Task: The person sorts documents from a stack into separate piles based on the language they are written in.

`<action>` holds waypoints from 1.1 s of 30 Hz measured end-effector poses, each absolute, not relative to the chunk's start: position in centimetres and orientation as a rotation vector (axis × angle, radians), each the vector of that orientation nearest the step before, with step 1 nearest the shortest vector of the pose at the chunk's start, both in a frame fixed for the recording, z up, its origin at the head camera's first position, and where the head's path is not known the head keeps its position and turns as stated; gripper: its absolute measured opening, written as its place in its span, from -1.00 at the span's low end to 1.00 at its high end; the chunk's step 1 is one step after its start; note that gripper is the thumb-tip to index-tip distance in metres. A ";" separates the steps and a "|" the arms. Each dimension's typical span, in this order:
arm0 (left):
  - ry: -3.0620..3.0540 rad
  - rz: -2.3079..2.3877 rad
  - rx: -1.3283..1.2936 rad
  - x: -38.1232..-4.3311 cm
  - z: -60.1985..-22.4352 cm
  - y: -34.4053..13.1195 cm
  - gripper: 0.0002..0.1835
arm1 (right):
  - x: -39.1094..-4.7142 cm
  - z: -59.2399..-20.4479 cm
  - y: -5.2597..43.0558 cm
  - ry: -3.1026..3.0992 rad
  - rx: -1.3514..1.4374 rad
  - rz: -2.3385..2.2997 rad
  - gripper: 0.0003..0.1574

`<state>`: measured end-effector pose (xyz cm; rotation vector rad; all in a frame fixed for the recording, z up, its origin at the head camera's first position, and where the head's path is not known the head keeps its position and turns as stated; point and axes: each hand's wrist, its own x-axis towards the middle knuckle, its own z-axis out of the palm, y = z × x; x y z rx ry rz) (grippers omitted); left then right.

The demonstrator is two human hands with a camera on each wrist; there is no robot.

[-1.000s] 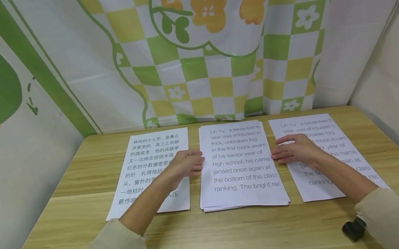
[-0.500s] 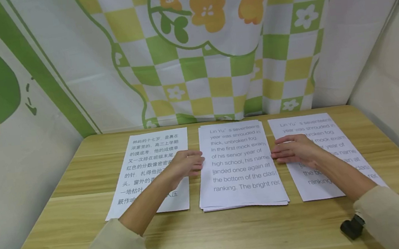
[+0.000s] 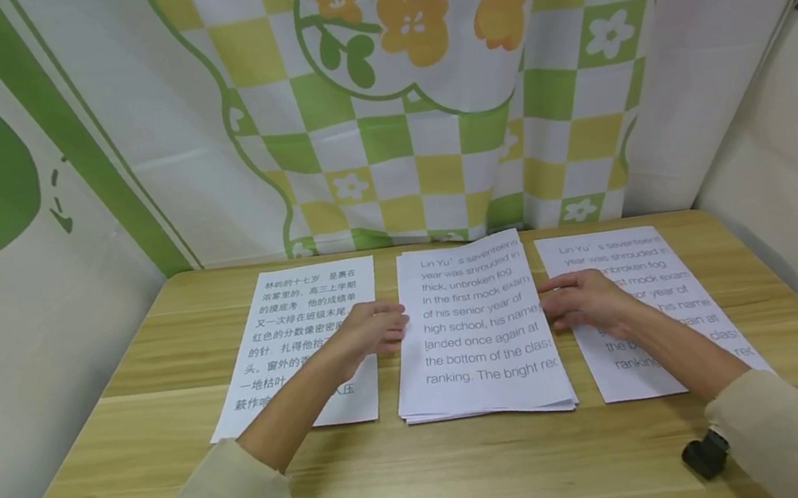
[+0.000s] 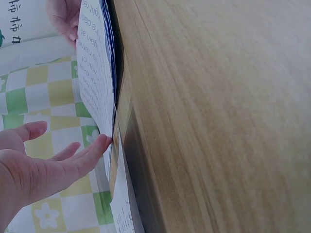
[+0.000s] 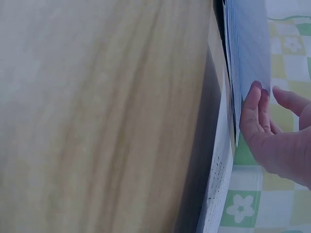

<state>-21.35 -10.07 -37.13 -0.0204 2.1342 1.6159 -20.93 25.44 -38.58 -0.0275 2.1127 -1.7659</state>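
A stack of printed paper sheets [image 3: 482, 339] lies in the middle of the table in the head view, English text facing up. The right side of its top sheet bows up off the pile. My right hand [image 3: 588, 304] holds that raised edge, fingers against the underside and thumb at the other face in the right wrist view. At the stack's left edge is my left hand [image 3: 365, 337]; in the left wrist view its lowest fingertip [image 4: 104, 141] touches the paper edge, with thumb and other fingers spread.
A sheet with Chinese text [image 3: 292, 297] lies left of the stack, partly under my left forearm. Another English sheet [image 3: 651, 384] lies to the right, beneath my right forearm. The wooden table [image 3: 475, 483] ends at a checked curtain [image 3: 394, 157] behind.
The top sheet of the middle stack lay flat before; now its right side and upper corner are lifted by my right hand. My left hand has stayed in place.
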 end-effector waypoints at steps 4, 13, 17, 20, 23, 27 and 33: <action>2.135 1.623 -0.025 -21.4 -37.1 -10.0 -0.47 | -20.9 -38.6 24.9 2.126 -0.069 -1.739 -0.28; 2.147 1.652 -0.096 -22.0 -37.8 -9.9 -0.43 | -20.6 -38.6 24.7 2.114 -0.142 -1.707 -0.50; 2.166 1.661 -0.110 -22.2 -38.0 -9.8 -0.43 | -20.4 -38.6 25.0 2.119 -0.153 -1.724 -0.57; 2.192 1.656 -0.104 -22.2 -38.0 -9.8 -0.46 | -20.2 -38.6 25.2 2.110 -0.158 -1.739 -0.58; 2.212 1.680 -0.095 -22.2 -38.1 -9.8 -0.53 | -20.0 -38.6 25.3 2.099 -0.148 -1.753 -0.57; 2.199 1.740 -0.091 -22.2 -38.3 -9.7 -0.66 | -19.9 -38.6 25.5 2.097 -0.115 -1.757 -0.56; 2.146 1.788 -0.072 -22.2 -38.5 -9.5 -0.80 | -19.9 -38.7 25.8 2.091 -0.099 -1.757 -0.52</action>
